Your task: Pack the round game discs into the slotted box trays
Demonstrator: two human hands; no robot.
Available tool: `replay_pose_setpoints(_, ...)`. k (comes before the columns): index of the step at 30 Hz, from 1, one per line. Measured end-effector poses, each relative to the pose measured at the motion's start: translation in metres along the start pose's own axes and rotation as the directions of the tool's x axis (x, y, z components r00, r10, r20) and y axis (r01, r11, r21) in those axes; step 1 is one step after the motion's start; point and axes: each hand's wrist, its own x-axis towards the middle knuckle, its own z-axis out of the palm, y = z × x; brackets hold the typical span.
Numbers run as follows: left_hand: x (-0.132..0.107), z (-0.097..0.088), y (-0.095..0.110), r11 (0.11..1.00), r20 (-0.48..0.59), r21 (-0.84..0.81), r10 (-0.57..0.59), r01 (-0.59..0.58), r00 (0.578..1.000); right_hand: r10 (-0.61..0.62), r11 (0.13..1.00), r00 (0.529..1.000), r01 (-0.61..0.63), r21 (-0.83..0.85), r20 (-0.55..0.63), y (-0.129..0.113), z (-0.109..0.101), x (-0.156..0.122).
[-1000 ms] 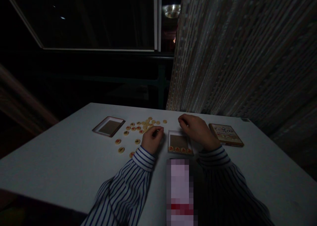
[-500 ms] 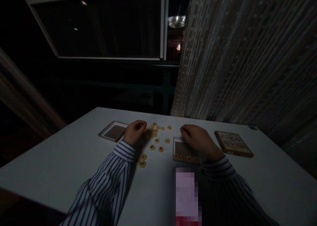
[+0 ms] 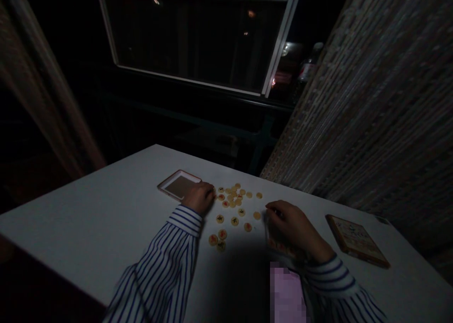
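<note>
My left hand (image 3: 198, 198) is closed beside a scatter of round Chinese chess pieces (image 3: 234, 193). Its fingertips reach the left side of the pile, and whatever they grip is hidden. My right hand (image 3: 294, 226) hovers over a shallow tray (image 3: 266, 232), which it and its shadow largely cover. Thumb and fingers are curled together there; anything between them is too dark to make out. Red-marked pieces (image 3: 276, 245) lie along the tray's near side. Between my hands are loose pieces with black or red characters, including a black-marked one (image 3: 234, 221); others are blank side up.
A second shallow tray (image 3: 168, 179) lies behind my left hand. To the right rests a flat box lid with a printed picture (image 3: 358, 240). A pixelated pink object (image 3: 287, 292) is at the near edge. String curtains (image 3: 329, 124) hang beyond the white table (image 3: 116, 209).
The view has turned left and tilted. My left hand has moved in to the pieces, uncovering some it hid before. My right hand now covers more of its tray.
</note>
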Motion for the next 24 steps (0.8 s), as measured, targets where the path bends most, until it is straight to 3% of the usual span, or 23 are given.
replay_pose_setpoints(6,-0.002,0.008,0.003,0.997,0.059,0.056,0.051,-0.055,0.997,-0.070,0.993,0.987,0.083,-0.083,0.147,-0.029,0.021,0.044)
replay_pose_setpoints(12,-0.003,0.012,0.004,0.998,0.084,0.061,0.026,-0.031,0.996,-0.080,0.973,0.964,0.132,-0.192,0.255,-0.058,0.049,0.080)
replay_pose_setpoints(24,-0.002,0.014,0.002,0.997,0.059,0.078,-0.012,0.007,0.998,-0.024,0.977,0.963,0.079,-0.196,0.268,-0.075,0.077,0.112)
